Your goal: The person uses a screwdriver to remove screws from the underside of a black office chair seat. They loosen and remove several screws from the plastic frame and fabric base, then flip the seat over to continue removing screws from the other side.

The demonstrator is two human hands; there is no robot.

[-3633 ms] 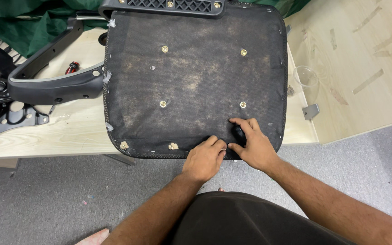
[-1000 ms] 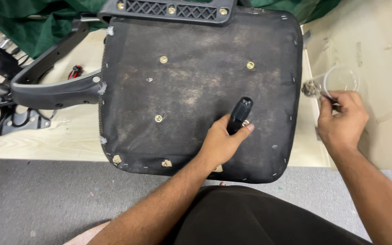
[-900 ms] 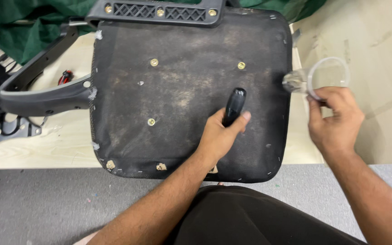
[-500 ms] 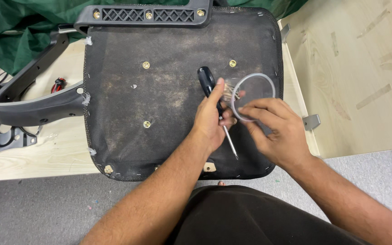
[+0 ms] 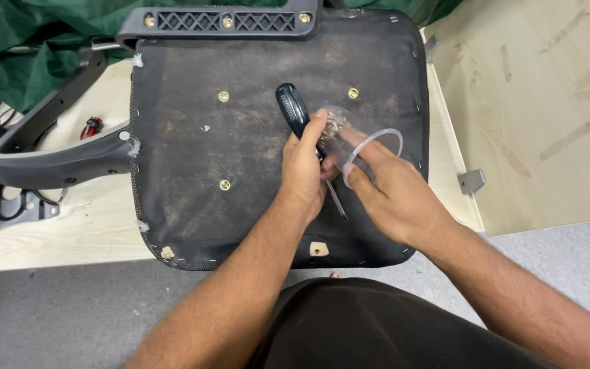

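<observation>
Left hand (image 5: pixel 305 171) grip closed around a black-handled screwdriver (image 5: pixel 293 113), shaft angled down over the upturned chair seat (image 5: pixel 192 157). Right hand (image 5: pixel 394 195) grip pinching a clear plastic cup (image 5: pixel 360 140), tilted, touching the left fingers. Seat lies on the wooden surface (image 5: pixel 56 232).

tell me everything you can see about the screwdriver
The screwdriver has a glossy black handle and a thin metal shaft. It lies slantwise over the dark seat underside, handle pointing away, tip toward the person. The left hand grips it mid-length, hiding the join. The right hand, holding a clear cup, is right beside it.
</observation>
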